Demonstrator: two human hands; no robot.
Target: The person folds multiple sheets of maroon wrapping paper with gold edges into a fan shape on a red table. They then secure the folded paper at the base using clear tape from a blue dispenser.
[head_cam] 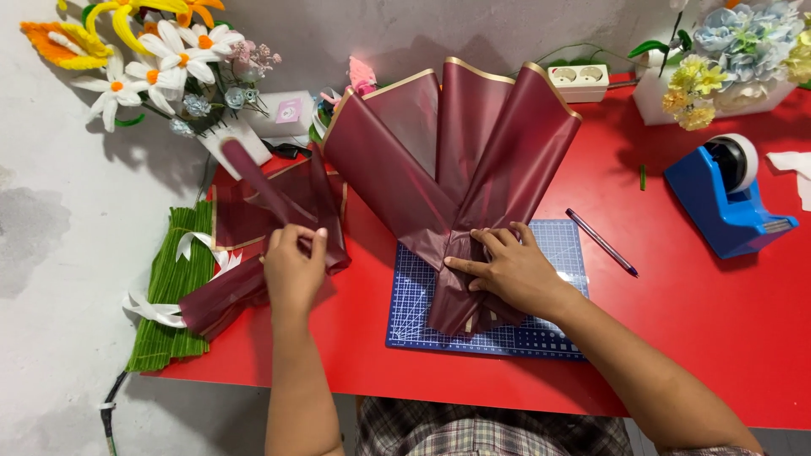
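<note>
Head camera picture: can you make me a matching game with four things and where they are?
Things:
1. tape dispenser
2. pen
3. left hand
4. right hand

Places:
A. pressing the gathered wrapping paper on the cutting mat
B. far right of the red table
C. pinching a loose maroon sheet
D. lying just right of the mat

Pairs: 1-B, 2-D, 3-C, 4-A

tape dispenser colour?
Blue tape dispenser, right side of the red table; head view.

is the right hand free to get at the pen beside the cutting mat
Probably not as things stand: the right hand is pressing the gathered maroon wrapping onto the cutting mat. The pen lies close, with nothing between.
</note>
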